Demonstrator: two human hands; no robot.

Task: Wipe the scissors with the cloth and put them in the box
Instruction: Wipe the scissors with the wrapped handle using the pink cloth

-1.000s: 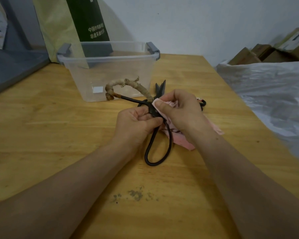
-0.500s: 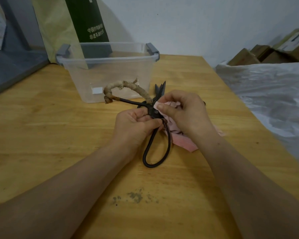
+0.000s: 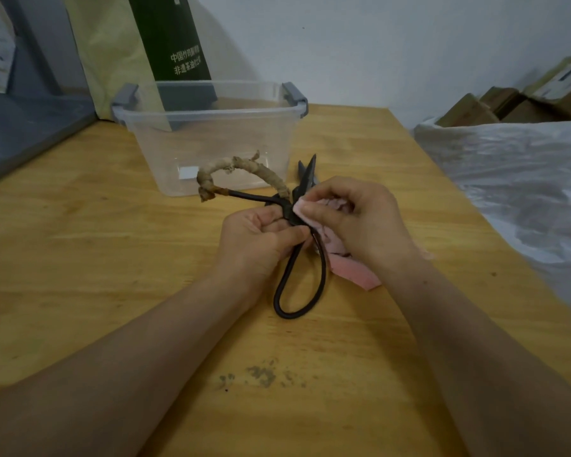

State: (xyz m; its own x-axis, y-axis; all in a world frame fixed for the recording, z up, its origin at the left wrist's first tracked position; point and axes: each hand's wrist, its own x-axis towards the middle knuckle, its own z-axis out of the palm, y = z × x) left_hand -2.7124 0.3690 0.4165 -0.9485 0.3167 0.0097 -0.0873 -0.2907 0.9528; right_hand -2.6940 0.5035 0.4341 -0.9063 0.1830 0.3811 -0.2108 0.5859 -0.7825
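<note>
Black iron scissors (image 3: pixel 302 285) with large loop handles are held above the wooden table (image 3: pixel 80 258); one loop is wrapped in frayed tan cloth. My left hand (image 3: pixel 257 245) grips them near the pivot, fingers curled round the metal. My right hand (image 3: pixel 356 219) pinches a pink cloth (image 3: pixel 350 272) and presses it against the blades by the pivot. The blade tips point away toward the clear plastic box (image 3: pixel 208 140) with grey latches, which stands just behind the scissors. Most of the cloth is hidden under my right hand.
A dark green carton (image 3: pixel 172 37) and a yellowish bag lean on the wall behind the box. White plastic sheeting (image 3: pixel 515 179) covers something to the right of the table, with cardboard boxes (image 3: pixel 508 103) beyond. A grey smudge (image 3: pixel 261 376) marks the table near me.
My right hand with the cloth has shifted slightly along the blades near the pivot. The scissors have tilted a little in my left hand.
</note>
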